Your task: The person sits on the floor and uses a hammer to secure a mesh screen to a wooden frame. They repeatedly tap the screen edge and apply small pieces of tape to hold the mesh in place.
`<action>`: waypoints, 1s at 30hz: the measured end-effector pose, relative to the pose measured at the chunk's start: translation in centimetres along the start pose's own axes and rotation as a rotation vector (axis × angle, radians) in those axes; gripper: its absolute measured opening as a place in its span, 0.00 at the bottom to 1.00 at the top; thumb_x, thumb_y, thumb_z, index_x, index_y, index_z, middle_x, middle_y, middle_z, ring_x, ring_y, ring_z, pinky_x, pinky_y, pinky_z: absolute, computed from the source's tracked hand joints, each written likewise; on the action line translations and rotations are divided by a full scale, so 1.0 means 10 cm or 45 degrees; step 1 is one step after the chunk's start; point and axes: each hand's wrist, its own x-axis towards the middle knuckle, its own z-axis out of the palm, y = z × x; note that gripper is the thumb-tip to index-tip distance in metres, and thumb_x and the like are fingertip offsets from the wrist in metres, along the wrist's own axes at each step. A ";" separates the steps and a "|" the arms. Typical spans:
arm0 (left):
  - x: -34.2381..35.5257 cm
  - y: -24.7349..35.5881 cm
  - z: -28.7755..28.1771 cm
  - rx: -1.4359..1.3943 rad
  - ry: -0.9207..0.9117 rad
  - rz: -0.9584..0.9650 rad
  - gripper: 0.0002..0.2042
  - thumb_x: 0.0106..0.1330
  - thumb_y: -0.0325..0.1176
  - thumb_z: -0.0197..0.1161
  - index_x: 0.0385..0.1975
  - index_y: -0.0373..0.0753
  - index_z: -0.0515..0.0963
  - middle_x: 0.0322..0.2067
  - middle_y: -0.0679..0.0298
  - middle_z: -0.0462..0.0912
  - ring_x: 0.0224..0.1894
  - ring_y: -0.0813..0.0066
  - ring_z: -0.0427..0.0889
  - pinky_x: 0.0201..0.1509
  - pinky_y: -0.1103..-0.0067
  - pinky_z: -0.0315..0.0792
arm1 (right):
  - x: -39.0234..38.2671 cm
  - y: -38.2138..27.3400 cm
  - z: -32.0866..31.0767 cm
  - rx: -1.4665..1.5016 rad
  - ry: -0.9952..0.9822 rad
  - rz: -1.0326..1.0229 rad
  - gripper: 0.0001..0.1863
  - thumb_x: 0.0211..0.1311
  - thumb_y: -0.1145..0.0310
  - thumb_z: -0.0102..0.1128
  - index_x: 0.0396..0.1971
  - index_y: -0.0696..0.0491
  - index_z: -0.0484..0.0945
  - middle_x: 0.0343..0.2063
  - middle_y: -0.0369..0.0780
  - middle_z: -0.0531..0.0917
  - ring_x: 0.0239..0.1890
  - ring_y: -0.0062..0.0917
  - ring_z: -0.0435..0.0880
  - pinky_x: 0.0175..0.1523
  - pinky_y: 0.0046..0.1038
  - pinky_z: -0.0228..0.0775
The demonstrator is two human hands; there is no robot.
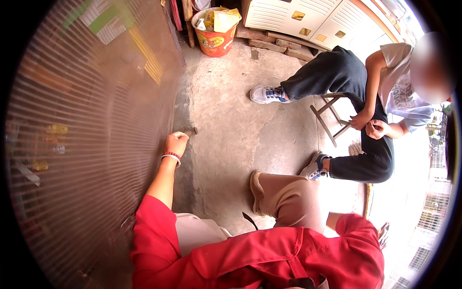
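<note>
My left hand [177,140] is closed, fingers pinched on a small brownish object [192,131] that is too small to identify. The hand is low beside a large ribbed, brownish translucent panel [91,164] filling the left side, with a red bracelet and a pale band at my wrist; I cannot tell whether it touches the panel. My right arm runs out in a red sleeve at the lower right, and its hand is hidden from view.
Another person [385,82] sits on a folding stool [326,126] at right, hands together over one leg. A red bucket [214,43] full of refuse stands at the top, beside wooden planks [269,45] and white lockers [288,17]. Concrete floor [226,125] lies between us.
</note>
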 end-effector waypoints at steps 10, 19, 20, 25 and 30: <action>-0.09 0.00 0.09 0.182 0.096 0.183 0.10 0.58 0.39 0.57 0.30 0.45 0.84 0.30 0.56 0.84 0.35 0.55 0.84 0.36 0.68 0.76 | -0.47 -0.41 1.10 0.598 0.067 0.140 0.20 0.51 0.66 0.63 0.47 0.44 0.79 0.42 0.42 0.82 0.43 0.34 0.82 0.40 0.34 0.78; -0.03 0.25 -0.04 0.261 0.061 0.164 0.10 0.57 0.35 0.55 0.30 0.44 0.84 0.34 0.56 0.85 0.38 0.55 0.83 0.42 0.67 0.76 | -0.65 -0.79 0.45 0.393 0.117 0.140 0.22 0.49 0.66 0.68 0.48 0.46 0.79 0.45 0.41 0.81 0.44 0.34 0.82 0.36 0.34 0.80; -0.05 0.18 -0.05 0.261 0.053 0.158 0.10 0.57 0.35 0.55 0.30 0.44 0.84 0.34 0.56 0.85 0.38 0.55 0.83 0.42 0.67 0.76 | -0.66 -0.81 0.38 0.365 0.094 0.156 0.23 0.48 0.66 0.68 0.48 0.46 0.79 0.46 0.41 0.81 0.45 0.34 0.82 0.35 0.34 0.80; -0.05 0.26 -0.05 0.302 0.013 0.142 0.09 0.58 0.34 0.54 0.30 0.45 0.84 0.32 0.54 0.84 0.37 0.53 0.83 0.42 0.66 0.77 | -0.33 -0.85 -0.93 0.154 0.023 0.150 0.24 0.47 0.66 0.71 0.49 0.47 0.79 0.48 0.41 0.80 0.45 0.34 0.82 0.33 0.35 0.82; -0.31 0.48 -0.05 0.248 -0.008 0.111 0.07 0.60 0.36 0.57 0.30 0.47 0.83 0.29 0.53 0.83 0.35 0.50 0.82 0.37 0.64 0.76 | 0.00 -1.03 -2.31 -0.002 -0.115 0.123 0.27 0.46 0.66 0.73 0.50 0.48 0.78 0.49 0.40 0.80 0.46 0.35 0.81 0.33 0.35 0.83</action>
